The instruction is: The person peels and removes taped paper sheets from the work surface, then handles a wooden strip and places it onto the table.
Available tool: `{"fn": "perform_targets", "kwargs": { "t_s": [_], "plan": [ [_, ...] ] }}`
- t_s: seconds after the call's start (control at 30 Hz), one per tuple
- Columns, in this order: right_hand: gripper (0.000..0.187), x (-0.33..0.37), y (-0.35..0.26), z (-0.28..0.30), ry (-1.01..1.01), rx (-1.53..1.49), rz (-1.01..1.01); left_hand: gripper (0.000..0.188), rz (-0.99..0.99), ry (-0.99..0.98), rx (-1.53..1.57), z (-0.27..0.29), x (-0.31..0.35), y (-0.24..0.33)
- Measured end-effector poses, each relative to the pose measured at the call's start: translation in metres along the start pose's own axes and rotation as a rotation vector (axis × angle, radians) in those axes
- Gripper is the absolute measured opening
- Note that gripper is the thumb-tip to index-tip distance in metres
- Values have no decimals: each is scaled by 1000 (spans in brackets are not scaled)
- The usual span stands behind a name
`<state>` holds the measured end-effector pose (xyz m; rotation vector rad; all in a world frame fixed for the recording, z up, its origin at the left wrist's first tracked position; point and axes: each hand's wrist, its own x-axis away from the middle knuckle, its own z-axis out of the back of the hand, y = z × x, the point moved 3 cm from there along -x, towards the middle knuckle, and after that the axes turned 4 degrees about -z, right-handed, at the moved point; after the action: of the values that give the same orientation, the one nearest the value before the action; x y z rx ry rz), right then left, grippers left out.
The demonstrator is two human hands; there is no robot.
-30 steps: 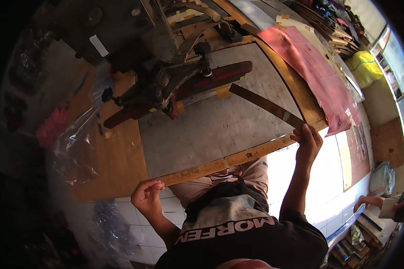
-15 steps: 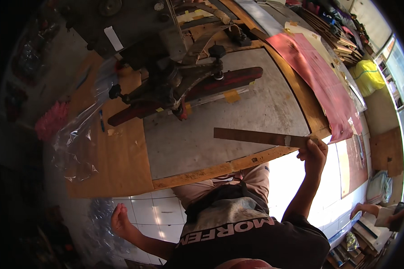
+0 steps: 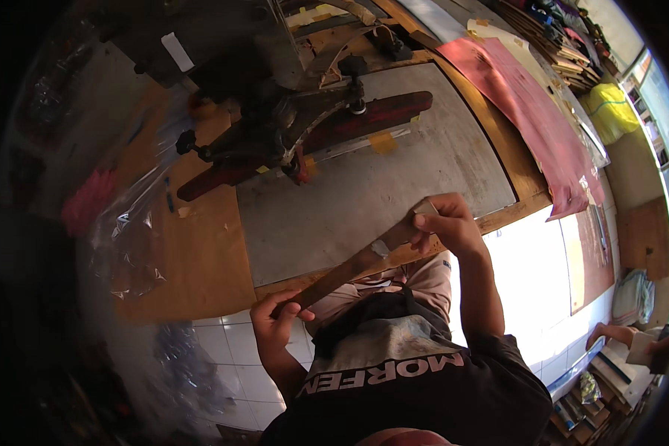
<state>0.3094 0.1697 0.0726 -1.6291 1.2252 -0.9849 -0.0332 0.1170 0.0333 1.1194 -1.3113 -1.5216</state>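
Observation:
A long, flat brown strip (image 3: 336,277) with a pale patch near one end slants across the front of me, over the table's near edge. My left hand (image 3: 275,316) pinches its lower left end between thumb and fingers. At the upper right end, my right hand (image 3: 450,221) grips it over the grey metal plate (image 3: 424,167). Beyond the strip, a clamp-like frame with black knobs (image 3: 353,67) and a long dark red bar (image 3: 383,123) lies over the plate. Yellowish tape (image 3: 383,143) sticks beside the bar.
A red sheet (image 3: 505,104) lies along the table's right side. Crumpled clear plastic (image 3: 130,241) and a pink bundle (image 3: 89,201) are at the left. A yellow bag (image 3: 611,113) sits at the far right. Another person's hand (image 3: 606,334) shows at the lower right.
My left hand has come up from beside my body and taken hold of the strip's left end. My right hand has moved left, and the strip now slants down toward me.

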Motion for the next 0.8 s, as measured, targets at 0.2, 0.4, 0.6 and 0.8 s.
{"fn": "perform_targets", "kwargs": {
  "t_s": [0.2, 0.4, 0.6, 0.8],
  "plan": [
    [68, -101, 9, 38, 41, -488, -159, 31, 3, 438, 165, 18, -5, -24],
    [73, -124, 28, 46, 183, -810, -72, 28, 19, 486, 177, 22, 6, -28],
    [49, -120, 30, 55, 161, -901, -59, 28, 10, 490, 211, 21, 6, -36],
    [45, -118, 28, 41, 229, -972, -52, 28, 0, 498, 211, 23, 6, -38]
  ]
}}
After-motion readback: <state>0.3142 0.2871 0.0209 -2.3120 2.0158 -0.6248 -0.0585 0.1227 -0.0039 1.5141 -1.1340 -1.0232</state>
